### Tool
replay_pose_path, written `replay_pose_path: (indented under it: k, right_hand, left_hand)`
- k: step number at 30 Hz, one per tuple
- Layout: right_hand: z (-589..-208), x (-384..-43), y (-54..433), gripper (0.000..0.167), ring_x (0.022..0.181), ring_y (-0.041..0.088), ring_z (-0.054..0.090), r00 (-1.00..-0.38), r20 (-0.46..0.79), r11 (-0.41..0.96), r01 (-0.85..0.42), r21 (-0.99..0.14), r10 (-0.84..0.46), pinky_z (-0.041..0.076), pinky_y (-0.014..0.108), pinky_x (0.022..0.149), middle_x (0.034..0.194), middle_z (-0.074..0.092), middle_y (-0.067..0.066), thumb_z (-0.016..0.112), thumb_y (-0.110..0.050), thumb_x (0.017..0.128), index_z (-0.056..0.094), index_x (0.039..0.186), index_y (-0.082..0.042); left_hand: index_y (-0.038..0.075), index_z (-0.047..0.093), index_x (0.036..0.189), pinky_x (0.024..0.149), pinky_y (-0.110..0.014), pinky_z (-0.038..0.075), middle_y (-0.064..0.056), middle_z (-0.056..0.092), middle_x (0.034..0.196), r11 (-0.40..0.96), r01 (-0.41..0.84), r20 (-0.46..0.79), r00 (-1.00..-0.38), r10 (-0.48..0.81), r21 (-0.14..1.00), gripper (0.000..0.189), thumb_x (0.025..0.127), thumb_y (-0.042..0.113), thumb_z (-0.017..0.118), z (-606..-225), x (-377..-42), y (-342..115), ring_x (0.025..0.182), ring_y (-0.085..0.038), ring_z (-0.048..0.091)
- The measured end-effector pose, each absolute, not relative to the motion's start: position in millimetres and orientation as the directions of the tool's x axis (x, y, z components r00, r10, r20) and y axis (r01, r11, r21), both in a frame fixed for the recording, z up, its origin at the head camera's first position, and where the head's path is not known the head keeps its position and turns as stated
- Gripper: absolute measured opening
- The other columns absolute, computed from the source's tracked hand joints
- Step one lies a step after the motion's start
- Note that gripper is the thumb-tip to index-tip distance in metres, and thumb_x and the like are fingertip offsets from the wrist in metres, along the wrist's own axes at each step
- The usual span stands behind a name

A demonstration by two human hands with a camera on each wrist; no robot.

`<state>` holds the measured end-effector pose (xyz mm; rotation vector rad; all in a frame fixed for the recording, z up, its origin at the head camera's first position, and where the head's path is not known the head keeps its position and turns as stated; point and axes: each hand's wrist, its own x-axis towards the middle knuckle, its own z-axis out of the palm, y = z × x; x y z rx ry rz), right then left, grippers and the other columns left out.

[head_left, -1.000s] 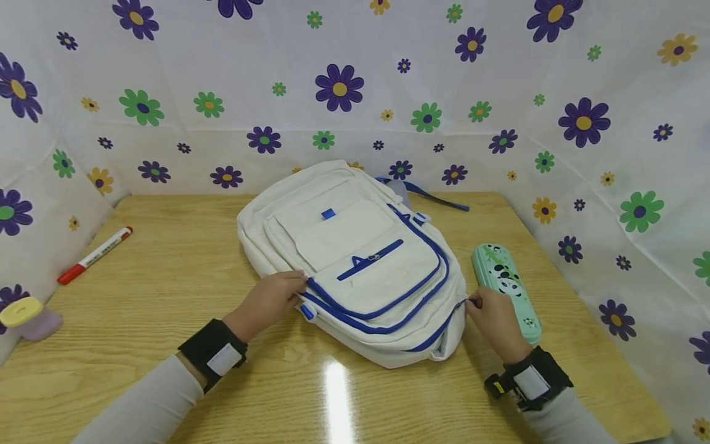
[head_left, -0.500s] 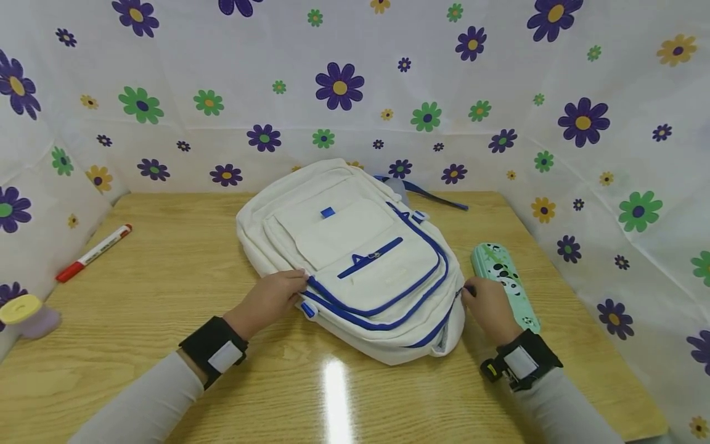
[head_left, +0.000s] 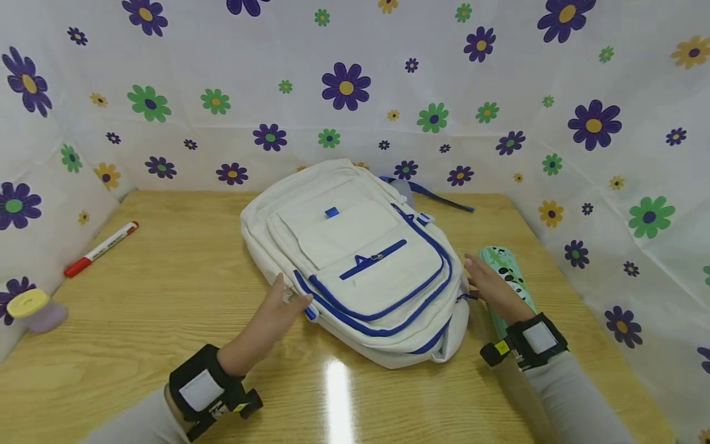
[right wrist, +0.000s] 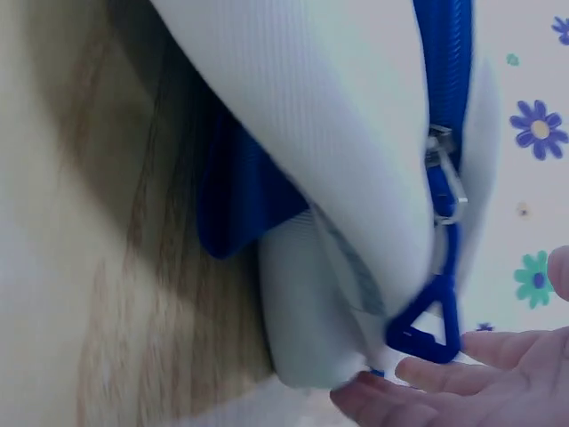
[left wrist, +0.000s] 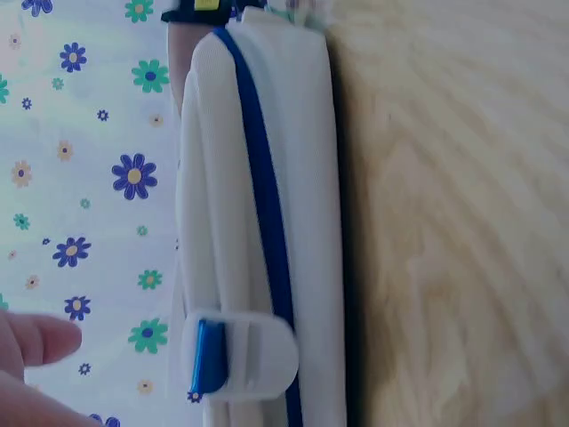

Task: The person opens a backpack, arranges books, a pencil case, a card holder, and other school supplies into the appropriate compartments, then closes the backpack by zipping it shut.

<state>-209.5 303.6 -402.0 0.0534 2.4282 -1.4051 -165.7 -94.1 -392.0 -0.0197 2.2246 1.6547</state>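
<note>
A white backpack (head_left: 371,222) with blue zippers lies on its back on the table, tilted, front pocket up. My left hand (head_left: 272,324) is at its left side, fingers and thumb spread and nothing held. A white tab with a blue loop (left wrist: 258,356) shows on that side in the left wrist view. On the other side, my right hand (head_left: 495,287) has straight fingers and holds nothing. In the right wrist view a blue triangular zipper pull (right wrist: 436,329) hangs right by the fingertips (right wrist: 364,391). Its zipper runs along the bag's edge.
A green panda pencil case (head_left: 501,254) lies to the right, partly hidden behind my right hand. At left are a red-and-white marker (head_left: 102,248) and a lilac pot with a yellow lid (head_left: 29,302). A blue strap (head_left: 444,200) trails behind the bag. Flowered cloth surrounds the wooden table (head_left: 188,246).
Both hands have let go of the backpack: the left from its left edge, the right from the zipper pull at its right side. Their fingers have opened out.
</note>
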Motion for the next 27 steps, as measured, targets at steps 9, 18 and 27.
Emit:
replay_pose_path:
  k: [9,18,27]
  right_hand:
    - [-411,-221,296,0.058,0.156,0.048,0.015,-0.949,-0.304,0.511,0.222,-0.83,-0.081,0.022,0.061,0.125,0.168,0.013,0.029,0.032,-0.021,0.113,0.012,0.162,0.002]
    - [-417,-207,288,0.061,0.155,0.047,0.02,-0.959,-0.263,0.553,0.165,-0.817,-0.104,0.03,0.061,0.121,0.167,0.019,0.026,0.04,-0.023,0.111,0.017,0.161,0.0]
    - [-417,-170,269,0.061,0.152,0.048,0.025,-0.971,-0.212,0.544,0.12,-0.831,-0.11,0.041,0.057,0.115,0.165,0.021,0.028,0.047,-0.018,0.109,0.021,0.159,0.004]
  left_hand:
    - [-0.008,-0.008,0.159,0.124,-0.067,-0.003,-0.034,-0.02,0.164,0.355,-0.199,-0.288,-0.933,0.217,0.913,0.083,0.107,0.022,0.05,-398,-169,-89,0.153,-0.05,-0.019]
    - [-0.01,-0.016,0.156,0.127,-0.061,0.0,-0.031,-0.017,0.166,0.381,-0.178,-0.279,-0.933,0.228,0.907,0.085,0.11,0.029,0.043,-403,-184,-110,0.155,-0.048,-0.014]
    - [0.004,-0.011,0.163,0.123,-0.069,0.009,-0.024,-0.006,0.171,0.261,-0.082,-0.171,-0.924,0.343,0.962,0.067,0.114,0.024,0.03,-406,-204,-140,0.158,-0.044,-0.005]
